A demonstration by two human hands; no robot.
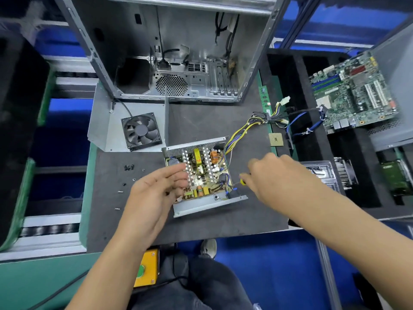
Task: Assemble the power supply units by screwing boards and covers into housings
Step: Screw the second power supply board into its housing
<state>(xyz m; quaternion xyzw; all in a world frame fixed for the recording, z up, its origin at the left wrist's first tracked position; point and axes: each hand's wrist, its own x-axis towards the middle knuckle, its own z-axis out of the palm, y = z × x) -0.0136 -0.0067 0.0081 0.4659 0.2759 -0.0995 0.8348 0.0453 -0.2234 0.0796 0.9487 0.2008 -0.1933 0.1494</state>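
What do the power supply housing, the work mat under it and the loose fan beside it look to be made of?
Power supply housing: bare sheet metal, dull grey, folded edges and perforated rear wall. Work mat: dark matte sheet, probably rubber or foam, no shine. Fan: black moulded plastic, slightly glossy blades.

Your right hand [271,175] hiding most of the yellow-handled screwdriver [242,181], your left hand [156,189] covering the circuit board's [204,170] near-left corner, small screws [129,167] left of it too tiny to tell apart.

electronics assembly workshop, dark anti-static mat [201,224] on a green workbench [40,278], stripped computer case [178,63], bare motherboard [355,90] in black foam tray [290,86], loose fan [141,130], scattered screws [129,167], roller conveyor [49,231] alongside
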